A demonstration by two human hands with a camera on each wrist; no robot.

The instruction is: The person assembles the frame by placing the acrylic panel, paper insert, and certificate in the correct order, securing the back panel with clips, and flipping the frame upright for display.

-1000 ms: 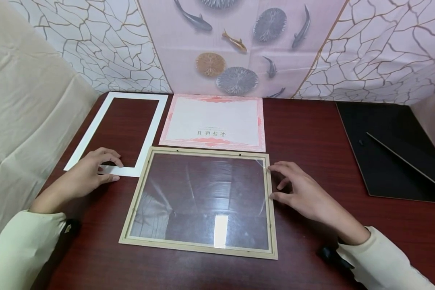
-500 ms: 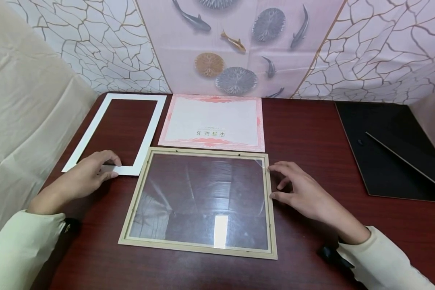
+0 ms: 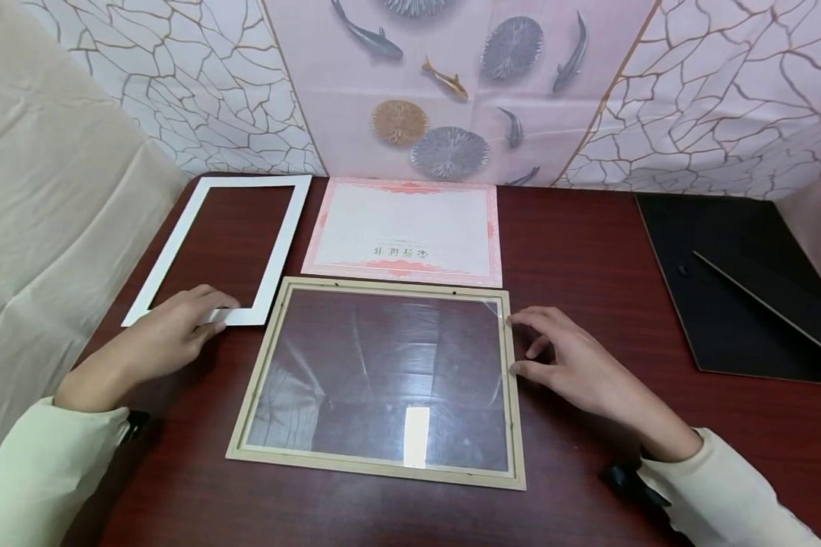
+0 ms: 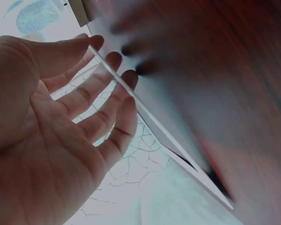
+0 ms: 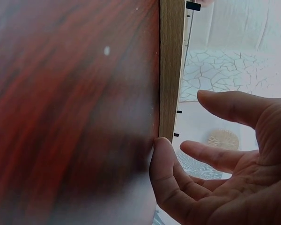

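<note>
Both arms in pale cream-green long sleeves, soft knit, loose cuffs. Left hand (image 3: 167, 327) and right hand (image 3: 575, 365) bare, no rings. Small black strap or device (image 3: 626, 485) under right cuff, another black bit (image 3: 133, 425) at left cuff.

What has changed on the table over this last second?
The left hand, fingers on the near edge of the white mat border, has turned it slightly, so its far corner drew away from the certificate. The right hand stays at the right edge of the wooden frame, which has not moved.
</note>
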